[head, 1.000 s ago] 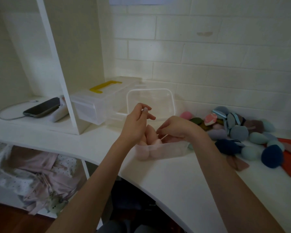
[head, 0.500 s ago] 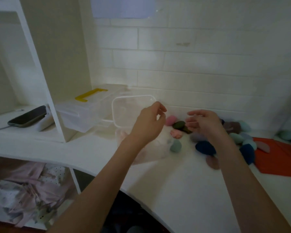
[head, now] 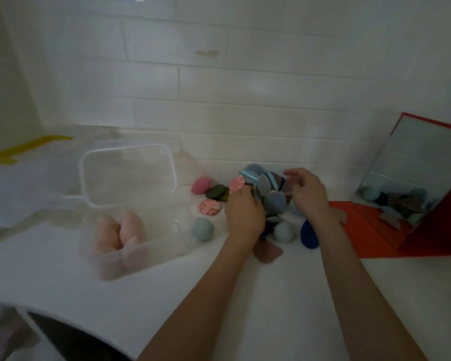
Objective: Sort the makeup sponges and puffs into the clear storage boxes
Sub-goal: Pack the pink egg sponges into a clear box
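Head view: both hands are in the pile of sponges and puffs point(head: 274, 201) at the back of the tabletop point(head: 284, 295). The left hand point(head: 241, 212) seems to grip a puff, though blur leaves that unsure; the right hand point(head: 306, 190) hovers with fingers loosely curled, holding nothing. Judged step: picking. Next, carry the pick left to the open box point(head: 130, 246) of pink sponges point(head: 120, 231)

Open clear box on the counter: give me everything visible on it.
The clear box is a rectangular tub of see-through, slightly frosted plastic with rounded corners. Its lid stands raised at the back, apparently hinged, so the box is open. It sits flat on the white counter, left of the loose pile. Several pale pink sponges lie in its left half. Neither hand touches it.
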### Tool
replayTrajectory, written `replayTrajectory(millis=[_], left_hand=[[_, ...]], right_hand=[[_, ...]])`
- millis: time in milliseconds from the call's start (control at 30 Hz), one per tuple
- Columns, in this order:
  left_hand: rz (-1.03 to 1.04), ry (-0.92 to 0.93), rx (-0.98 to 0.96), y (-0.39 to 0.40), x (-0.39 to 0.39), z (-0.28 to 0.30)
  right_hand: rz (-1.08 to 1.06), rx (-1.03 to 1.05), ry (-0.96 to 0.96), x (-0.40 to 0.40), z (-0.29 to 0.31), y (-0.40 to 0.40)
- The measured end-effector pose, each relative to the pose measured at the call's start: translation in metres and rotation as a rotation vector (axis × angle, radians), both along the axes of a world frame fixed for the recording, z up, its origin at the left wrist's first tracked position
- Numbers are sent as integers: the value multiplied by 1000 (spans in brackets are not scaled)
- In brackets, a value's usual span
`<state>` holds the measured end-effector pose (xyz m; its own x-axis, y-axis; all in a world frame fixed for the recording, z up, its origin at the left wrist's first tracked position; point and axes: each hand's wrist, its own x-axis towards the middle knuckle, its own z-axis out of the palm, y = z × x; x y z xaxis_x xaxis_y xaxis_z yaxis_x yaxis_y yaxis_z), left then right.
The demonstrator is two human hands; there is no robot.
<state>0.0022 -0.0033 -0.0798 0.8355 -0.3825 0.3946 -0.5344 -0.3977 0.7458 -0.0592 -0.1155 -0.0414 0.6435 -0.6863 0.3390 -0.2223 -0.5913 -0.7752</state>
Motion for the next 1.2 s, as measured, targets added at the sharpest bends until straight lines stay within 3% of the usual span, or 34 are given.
replayTrajectory(millis=[100,167,233,433,633,800,1100,1200], left_hand=[[40,60,-73,-10,11,-1],[56,166,-174,-11,17,-2],[74,236,-128,-10,24,-5],[-12,251,182,-12,30,-2],[-112,265,169,-10,30,-2],[-128,322,67,-11,30,-3],[-229,238,287,-12,29,-2],[-193,218,222,-12,27,-5]], right_hand=[[302,-163,41,19,-7,10],[369,-210,180,32,-20,8],[264,-257,240,41,-32,4],[-129,-284,89,32,-35,-7],[-162,-278,311,33,-34,-5],[-66,-73,287,33,-23,-5],[40,-94,338,36,-19,-4],[-8,-111,267,36,-16,-2]])
